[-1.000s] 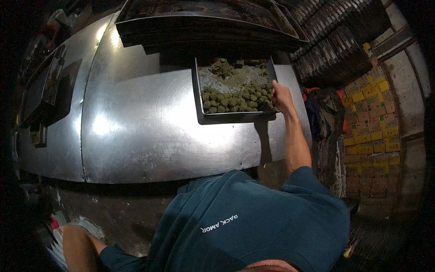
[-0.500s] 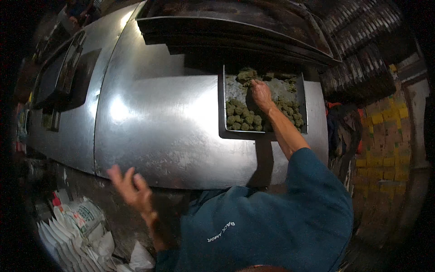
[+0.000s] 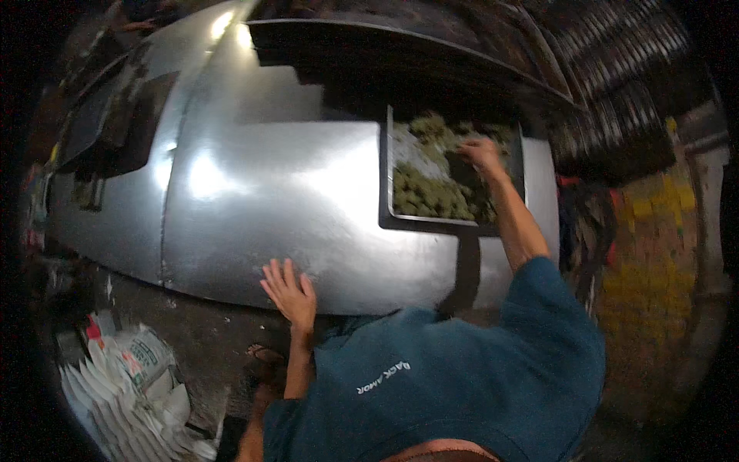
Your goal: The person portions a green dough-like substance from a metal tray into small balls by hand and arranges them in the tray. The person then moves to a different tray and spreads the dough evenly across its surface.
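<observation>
My left hand (image 3: 290, 295) lies open, fingers spread, on the steel table (image 3: 254, 185) near its front edge. My right hand (image 3: 481, 159) is inside a metal tray (image 3: 431, 219) at the table's right, its fingers curled and pinched among the green-brown material; what they hold, if anything, is blurred and hidden. Rounded green balls (image 3: 427, 196) fill the tray's near part, and looser clumps (image 3: 427, 127) lie toward its back, with pale tray bottom showing between them.
Large dark trays (image 3: 408, 46) are stacked along the table's back, with more stacked metal (image 3: 616, 69) at right. Another tray (image 3: 100, 115) sits on the far left section. White sacks (image 3: 123, 393) are stacked low at left. Yellow-brown cardboard (image 3: 639, 262) lines the right.
My left hand has risen from beside my body onto the table's front edge. My right hand has moved from the tray's right rim to among the clumps inside it.
</observation>
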Available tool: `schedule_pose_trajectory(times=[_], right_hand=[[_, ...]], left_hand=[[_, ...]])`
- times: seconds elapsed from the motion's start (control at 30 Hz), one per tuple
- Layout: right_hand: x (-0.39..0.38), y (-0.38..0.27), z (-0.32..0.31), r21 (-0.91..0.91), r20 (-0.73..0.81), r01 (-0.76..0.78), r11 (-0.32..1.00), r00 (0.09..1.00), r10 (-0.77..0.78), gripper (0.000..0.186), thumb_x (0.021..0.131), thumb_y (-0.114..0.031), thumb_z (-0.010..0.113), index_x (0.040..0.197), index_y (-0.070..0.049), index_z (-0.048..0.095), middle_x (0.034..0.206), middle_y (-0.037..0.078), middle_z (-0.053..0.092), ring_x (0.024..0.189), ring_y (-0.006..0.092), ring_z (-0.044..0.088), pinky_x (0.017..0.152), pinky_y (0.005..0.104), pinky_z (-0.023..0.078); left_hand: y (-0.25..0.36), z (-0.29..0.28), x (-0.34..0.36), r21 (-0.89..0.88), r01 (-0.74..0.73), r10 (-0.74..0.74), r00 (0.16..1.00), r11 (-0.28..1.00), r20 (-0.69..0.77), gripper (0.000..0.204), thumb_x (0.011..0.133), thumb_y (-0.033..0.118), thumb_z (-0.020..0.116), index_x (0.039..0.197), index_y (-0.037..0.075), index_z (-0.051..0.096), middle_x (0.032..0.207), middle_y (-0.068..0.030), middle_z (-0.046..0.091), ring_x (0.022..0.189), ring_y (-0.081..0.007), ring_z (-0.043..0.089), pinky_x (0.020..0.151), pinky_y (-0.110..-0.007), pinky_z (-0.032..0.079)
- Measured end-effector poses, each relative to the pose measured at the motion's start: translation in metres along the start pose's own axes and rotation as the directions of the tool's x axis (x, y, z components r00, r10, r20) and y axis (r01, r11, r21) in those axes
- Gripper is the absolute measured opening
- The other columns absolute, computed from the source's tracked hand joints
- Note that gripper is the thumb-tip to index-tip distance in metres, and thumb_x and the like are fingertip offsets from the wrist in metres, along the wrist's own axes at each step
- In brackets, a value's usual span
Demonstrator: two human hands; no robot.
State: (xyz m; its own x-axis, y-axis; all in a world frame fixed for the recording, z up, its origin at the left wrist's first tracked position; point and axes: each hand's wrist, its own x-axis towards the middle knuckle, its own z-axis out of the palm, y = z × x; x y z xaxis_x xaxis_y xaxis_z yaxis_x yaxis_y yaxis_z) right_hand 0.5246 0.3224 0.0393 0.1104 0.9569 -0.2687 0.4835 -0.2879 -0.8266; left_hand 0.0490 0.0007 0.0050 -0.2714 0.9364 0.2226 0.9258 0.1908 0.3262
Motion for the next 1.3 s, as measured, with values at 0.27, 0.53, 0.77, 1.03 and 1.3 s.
schedule_pose_trajectory(times=[0.27,0.53,0.77,1.03,1.3], right_hand=[[-0.025,-0.055,0.002,0.699,-0.061,-0.158,0.698,0.959,0.278,0.033,0.092,-0.032,0.066,0.111,-0.006,0.059,0.1,0.008,0.057,0.064,0.0176,0.047,0.059,0.036,0.044],[0.045,0.008,0.045,-0.138,-0.298,0.028,0.99,0.952,-0.068,0.045,0.095,-0.041,0.061,0.068,-0.005,0.061,0.058,0.0,0.046,0.05,0.0165,0.032,0.049,0.0421,0.026],[0.033,-0.011,0.036,-0.62,0.052,0.266,0.739,0.953,-0.299,0.043,0.094,-0.038,0.061,0.101,0.004,0.067,0.097,0.025,0.067,0.087,0.036,0.064,0.075,0.044,0.049],[0.021,-0.023,0.037,-0.758,-0.077,0.15,0.635,0.946,-0.315,0.049,0.1,-0.044,0.046,0.096,0.003,0.061,0.087,0.019,0.059,0.076,0.0306,0.057,0.068,0.0427,0.045],[0.065,-0.004,0.027,-0.407,0.173,0.228,0.884,0.97,-0.17,0.057,0.102,-0.048,0.041,0.126,0.001,0.058,0.102,0.02,0.064,0.094,0.0311,0.06,0.081,0.0433,0.048]], left_hand=[[-0.009,-0.003,-0.001,-0.051,0.005,-0.009,0.997,0.999,-0.081,0.05,0.088,0.025,0.062,0.133,0.005,0.054,0.148,-0.0223,0.038,0.141,-0.0431,0.029,0.116,-0.06,0.017],[-0.007,-0.005,-0.007,-0.09,0.003,-0.014,0.993,0.996,-0.118,0.048,0.087,0.022,0.064,0.131,0.005,0.055,0.147,-0.0207,0.04,0.14,-0.0425,0.03,0.116,-0.059,0.018],[-0.009,-0.001,-0.008,-0.083,-0.002,-0.01,0.99,0.997,-0.137,0.051,0.087,0.027,0.063,0.133,0.006,0.055,0.145,-0.0215,0.041,0.139,-0.0425,0.031,0.115,-0.058,0.019],[-0.013,-0.002,-0.01,-0.084,0.005,-0.017,0.989,0.996,-0.145,0.049,0.09,0.031,0.06,0.133,0.008,0.055,0.146,-0.0187,0.041,0.14,-0.0391,0.03,0.117,-0.056,0.018],[-0.011,-0.007,-0.013,-0.143,0.058,-0.077,0.988,0.988,-0.131,0.047,0.093,0.029,0.056,0.135,0.009,0.053,0.149,-0.0168,0.038,0.143,-0.0356,0.026,0.118,-0.054,0.016]])
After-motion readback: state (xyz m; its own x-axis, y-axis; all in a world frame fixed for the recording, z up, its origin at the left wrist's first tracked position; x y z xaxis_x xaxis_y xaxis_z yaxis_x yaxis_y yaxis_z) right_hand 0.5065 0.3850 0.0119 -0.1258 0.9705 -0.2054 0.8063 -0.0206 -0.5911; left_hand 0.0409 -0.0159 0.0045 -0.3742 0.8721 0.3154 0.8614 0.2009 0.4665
